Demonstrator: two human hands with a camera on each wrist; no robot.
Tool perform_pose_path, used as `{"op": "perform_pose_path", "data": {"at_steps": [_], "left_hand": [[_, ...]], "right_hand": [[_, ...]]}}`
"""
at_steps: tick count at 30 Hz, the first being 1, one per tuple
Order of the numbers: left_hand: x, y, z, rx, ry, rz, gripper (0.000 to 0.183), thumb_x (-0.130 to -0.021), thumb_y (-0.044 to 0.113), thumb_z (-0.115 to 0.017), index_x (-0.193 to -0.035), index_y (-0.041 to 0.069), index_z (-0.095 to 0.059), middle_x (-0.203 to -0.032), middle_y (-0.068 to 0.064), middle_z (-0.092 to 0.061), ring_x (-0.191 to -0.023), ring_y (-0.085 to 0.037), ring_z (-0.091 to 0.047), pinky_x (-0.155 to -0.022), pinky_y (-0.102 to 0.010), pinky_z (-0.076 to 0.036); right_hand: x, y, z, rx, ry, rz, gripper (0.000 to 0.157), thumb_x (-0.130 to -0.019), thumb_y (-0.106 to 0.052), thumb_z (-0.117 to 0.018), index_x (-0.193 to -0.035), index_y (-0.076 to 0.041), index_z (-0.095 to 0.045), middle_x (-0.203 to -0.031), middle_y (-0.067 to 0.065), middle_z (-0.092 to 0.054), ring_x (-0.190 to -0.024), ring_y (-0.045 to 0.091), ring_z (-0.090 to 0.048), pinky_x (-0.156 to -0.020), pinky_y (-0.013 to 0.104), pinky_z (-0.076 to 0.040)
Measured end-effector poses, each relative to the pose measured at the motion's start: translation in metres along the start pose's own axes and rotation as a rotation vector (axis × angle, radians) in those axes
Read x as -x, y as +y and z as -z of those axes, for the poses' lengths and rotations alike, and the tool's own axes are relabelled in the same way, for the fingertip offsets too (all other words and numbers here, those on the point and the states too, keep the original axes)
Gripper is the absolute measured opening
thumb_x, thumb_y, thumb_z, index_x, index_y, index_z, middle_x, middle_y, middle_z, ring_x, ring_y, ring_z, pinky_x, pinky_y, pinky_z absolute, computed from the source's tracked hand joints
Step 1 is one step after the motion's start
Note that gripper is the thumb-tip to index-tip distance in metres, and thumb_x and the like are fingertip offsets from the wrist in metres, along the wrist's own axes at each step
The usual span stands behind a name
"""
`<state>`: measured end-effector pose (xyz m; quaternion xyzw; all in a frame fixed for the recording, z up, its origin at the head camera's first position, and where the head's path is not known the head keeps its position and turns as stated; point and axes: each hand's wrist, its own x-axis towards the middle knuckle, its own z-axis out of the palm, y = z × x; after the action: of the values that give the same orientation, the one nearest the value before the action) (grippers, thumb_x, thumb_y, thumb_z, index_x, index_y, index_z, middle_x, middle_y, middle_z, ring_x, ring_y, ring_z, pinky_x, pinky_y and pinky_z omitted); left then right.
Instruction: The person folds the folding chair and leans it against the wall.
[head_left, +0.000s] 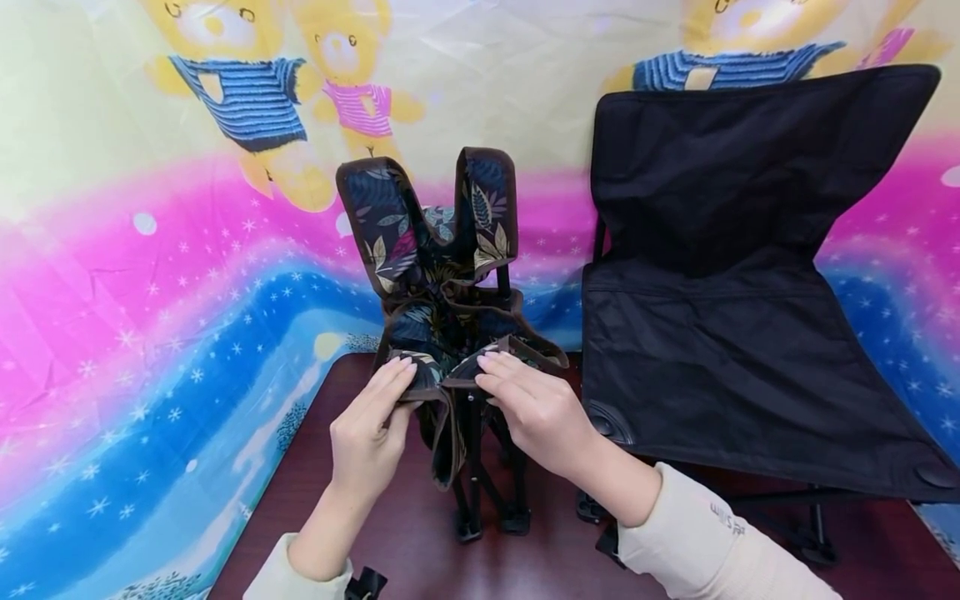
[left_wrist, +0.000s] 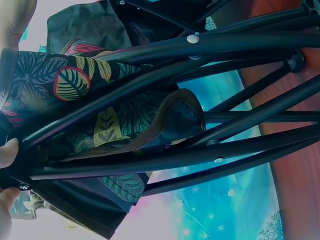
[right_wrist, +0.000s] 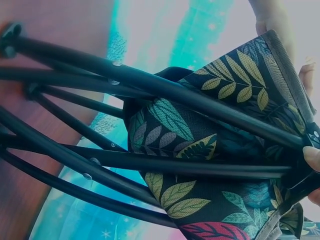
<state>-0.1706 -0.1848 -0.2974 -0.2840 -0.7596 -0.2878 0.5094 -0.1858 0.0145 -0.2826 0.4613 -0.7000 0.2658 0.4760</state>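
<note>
A folding chair (head_left: 385,218) with dark leaf-print fabric stands partly folded on the table, its seat creased in the middle and its backrest bent into a V. My left hand (head_left: 369,442) grips the left front corner of the seat, fingers over the fabric and thumb below. The right front corner is held by my right hand (head_left: 538,410), fingertips on top of the fabric. Under the seat, crossed black tubes (left_wrist: 240,117) run close together to the feet. In the right wrist view my right thumb (right_wrist: 313,159) presses by the black corner joint.
Close on the right stands an opened black folding chair (head_left: 705,350), its feet on the same table. The dark red-brown table (head_left: 315,500) carries both chairs. Behind them hangs a backdrop (head_left: 525,100) printed with bears and snowflakes.
</note>
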Motion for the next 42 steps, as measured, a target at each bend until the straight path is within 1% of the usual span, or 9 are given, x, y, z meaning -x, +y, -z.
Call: {"op": "perform_pose_path", "data": {"at_steps": [9,21,26,28,31,32,35,37,42], "left_hand": [[-0.0016,0.0037,-0.0003,0.008,-0.002,0.009,0.034,-0.068,-0.009,-0.061,-0.100,-0.001,-0.064,-0.102,-0.013,-0.061,-0.096,-0.025,-0.056,-0.086,-0.025,-0.040],[-0.0025,0.0045,-0.0015,0.024,-0.005,0.010,0.039,-0.062,-0.012,-0.066,-0.099,-0.001,-0.064,-0.102,-0.013,-0.061,-0.096,-0.025,-0.056,-0.086,-0.025,-0.040],[-0.0031,0.0041,-0.0033,0.035,0.005,0.010,0.038,-0.062,-0.012,-0.067,-0.098,-0.001,-0.065,-0.101,-0.013,-0.061,-0.096,-0.025,-0.056,-0.085,-0.026,-0.041],[-0.0031,0.0037,-0.0038,0.036,0.009,0.009,0.037,-0.062,-0.012,-0.067,-0.098,-0.001,-0.065,-0.101,-0.012,-0.061,-0.096,-0.025,-0.056,-0.085,-0.026,-0.041],[-0.0025,0.0028,-0.0036,0.033,0.015,0.010,0.037,-0.062,-0.012,-0.067,-0.097,-0.001,-0.065,-0.101,-0.012,-0.061,-0.095,-0.025,-0.056,-0.085,-0.026,-0.041],[-0.0021,0.0025,-0.0036,0.033,0.017,0.012,0.037,-0.062,-0.012,-0.067,-0.098,-0.001,-0.065,-0.101,-0.012,-0.061,-0.096,-0.025,-0.056,-0.086,-0.025,-0.041],[-0.0008,0.0016,-0.0042,0.039,0.021,0.021,0.038,-0.062,-0.013,-0.067,-0.099,-0.001,-0.065,-0.102,-0.011,-0.061,-0.096,-0.025,-0.056,-0.086,-0.025,-0.040],[0.0003,0.0009,-0.0055,0.048,0.028,0.026,0.039,-0.063,-0.013,-0.067,-0.099,0.000,-0.065,-0.103,-0.011,-0.061,-0.096,-0.025,-0.056,-0.086,-0.026,-0.040],[0.0030,-0.0006,-0.0085,0.058,0.046,0.036,0.037,-0.064,-0.012,-0.066,-0.099,0.000,-0.065,-0.104,-0.010,-0.061,-0.097,-0.026,-0.056,-0.086,-0.027,-0.041]], "right_hand": [[-0.0015,-0.0007,0.0010,0.000,-0.013,0.001,0.029,-0.092,-0.009,-0.038,-0.088,0.004,-0.064,-0.095,0.017,-0.062,-0.092,0.025,-0.058,-0.079,0.032,-0.045],[-0.0011,0.0010,-0.0001,-0.021,-0.031,-0.026,0.029,-0.091,-0.011,-0.039,-0.090,0.004,-0.064,-0.096,0.017,-0.062,-0.094,0.025,-0.057,-0.081,0.032,-0.044],[0.0002,0.0013,0.0003,-0.027,-0.039,-0.040,0.027,-0.090,-0.010,-0.041,-0.091,0.004,-0.064,-0.098,0.017,-0.061,-0.095,0.025,-0.057,-0.082,0.032,-0.044],[0.0003,0.0015,0.0007,-0.028,-0.042,-0.044,0.023,-0.089,-0.008,-0.044,-0.091,0.004,-0.064,-0.098,0.016,-0.062,-0.095,0.025,-0.057,-0.082,0.032,-0.044],[-0.0004,0.0012,0.0012,-0.029,-0.049,-0.048,0.014,-0.082,0.000,-0.055,-0.092,0.003,-0.064,-0.098,0.016,-0.062,-0.095,0.024,-0.057,-0.082,0.032,-0.044],[-0.0006,0.0011,0.0013,-0.029,-0.050,-0.050,0.015,-0.078,0.002,-0.059,-0.092,0.003,-0.064,-0.098,0.015,-0.062,-0.095,0.024,-0.057,-0.082,0.032,-0.044],[-0.0007,0.0006,0.0014,-0.037,-0.049,-0.062,0.027,-0.066,0.007,-0.066,-0.092,0.003,-0.064,-0.098,0.015,-0.062,-0.096,0.024,-0.057,-0.082,0.032,-0.044],[-0.0002,0.0004,0.0013,-0.046,-0.045,-0.076,0.029,-0.064,0.007,-0.067,-0.093,0.003,-0.064,-0.099,0.015,-0.062,-0.096,0.024,-0.056,-0.083,0.032,-0.043],[0.0015,0.0004,0.0004,-0.067,-0.024,-0.094,0.030,-0.064,0.007,-0.067,-0.093,0.003,-0.064,-0.099,0.016,-0.061,-0.096,0.024,-0.056,-0.083,0.032,-0.043]]}}
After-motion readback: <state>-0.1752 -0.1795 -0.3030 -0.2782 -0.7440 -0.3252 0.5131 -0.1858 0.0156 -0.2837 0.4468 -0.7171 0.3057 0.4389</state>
